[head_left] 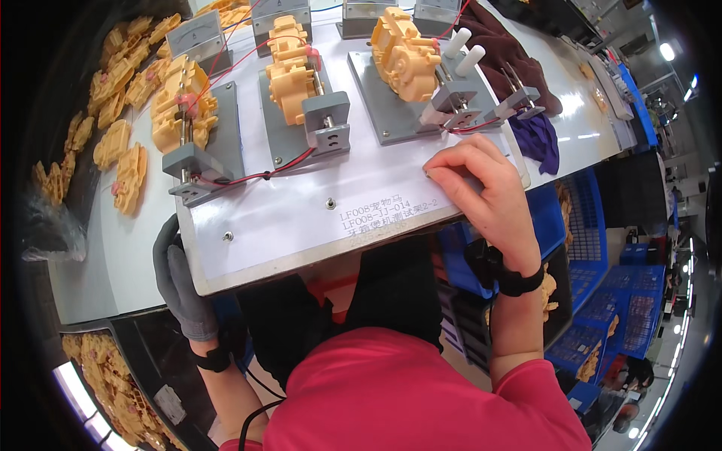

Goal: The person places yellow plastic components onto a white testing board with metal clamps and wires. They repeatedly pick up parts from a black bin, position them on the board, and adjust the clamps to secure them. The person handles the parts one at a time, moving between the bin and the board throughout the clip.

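My left hand point(183, 282), in a grey glove, rests at the left edge of the white-covered test board point(278, 259). Its fingers are stretched out and hold nothing I can see. Over the right part of the board, my bare right hand point(487, 197) has thumb and forefinger pinched together close to the surface. What lies between those fingertips is too small to make out. Three yellow plastic gearboxes, left point(180, 105), middle point(289, 71) and right point(406, 56), sit on grey fixtures with metal shafts. Two small toggle switches, one point(330, 204) and another point(228, 236), stand near the front edge.
Analog meters point(197, 41) line the back, joined by red wires. Loose yellow gearboxes point(129, 180) lie to the left. At the right are white pegs point(470, 60), a dark cloth point(500, 45) and a purple cloth point(535, 139). Blue crates point(628, 301) stand below right.
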Motion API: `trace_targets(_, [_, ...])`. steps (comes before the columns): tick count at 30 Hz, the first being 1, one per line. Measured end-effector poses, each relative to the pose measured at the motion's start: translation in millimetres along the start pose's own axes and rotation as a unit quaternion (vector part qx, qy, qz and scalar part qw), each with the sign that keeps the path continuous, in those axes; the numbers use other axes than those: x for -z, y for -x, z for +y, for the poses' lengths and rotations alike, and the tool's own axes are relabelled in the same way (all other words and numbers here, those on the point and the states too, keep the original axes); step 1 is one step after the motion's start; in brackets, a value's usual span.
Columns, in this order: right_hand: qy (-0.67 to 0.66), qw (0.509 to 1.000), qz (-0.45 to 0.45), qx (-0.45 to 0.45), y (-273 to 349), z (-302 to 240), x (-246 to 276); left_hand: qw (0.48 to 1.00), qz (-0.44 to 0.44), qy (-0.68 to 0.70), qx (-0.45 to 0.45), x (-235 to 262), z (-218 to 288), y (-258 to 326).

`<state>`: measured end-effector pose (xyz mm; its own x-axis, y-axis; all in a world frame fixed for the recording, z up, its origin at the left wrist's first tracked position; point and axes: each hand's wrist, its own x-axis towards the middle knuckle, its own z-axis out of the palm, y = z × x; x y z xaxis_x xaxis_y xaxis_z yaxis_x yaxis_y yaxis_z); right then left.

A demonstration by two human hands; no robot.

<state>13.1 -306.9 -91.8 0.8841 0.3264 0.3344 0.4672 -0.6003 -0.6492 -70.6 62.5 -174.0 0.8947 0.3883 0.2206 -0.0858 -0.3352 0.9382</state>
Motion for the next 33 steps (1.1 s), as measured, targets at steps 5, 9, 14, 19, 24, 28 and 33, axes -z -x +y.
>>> trace_targets(5, [-0.001,1.000,0.013,-0.019,-0.8,-3.2,-1.7,0.999,-0.005,0.039,0.026,1.7,-0.4,1.0])
trace_targets(9, [0.010,0.996,0.087,0.004,7.1,-13.1,-5.6,1.000,-0.005,0.000,0.010,-2.8,7.3,0.8])
trace_targets(14, [0.033,0.997,0.025,0.064,6.1,-53.7,-30.2,1.000,0.010,0.001,0.002,-3.8,13.5,0.9])
trace_targets(19, [0.062,0.993,-0.016,0.102,-8.8,-60.3,-59.0,0.996,0.003,0.086,0.027,-3.6,15.0,1.6])
trace_targets(24, [0.082,0.990,-0.024,0.109,-12.4,-56.6,-63.9,0.995,-0.002,0.086,0.050,-1.8,16.7,2.2])
trace_targets(28, [0.058,0.994,-0.014,0.095,-10.0,-52.4,-69.3,0.995,-0.002,0.091,0.052,-1.1,13.9,3.2])
trace_targets(33, [0.066,0.993,-0.001,0.101,-9.3,-51.6,-71.6,0.994,-0.008,0.098,0.057,0.1,15.2,3.5])
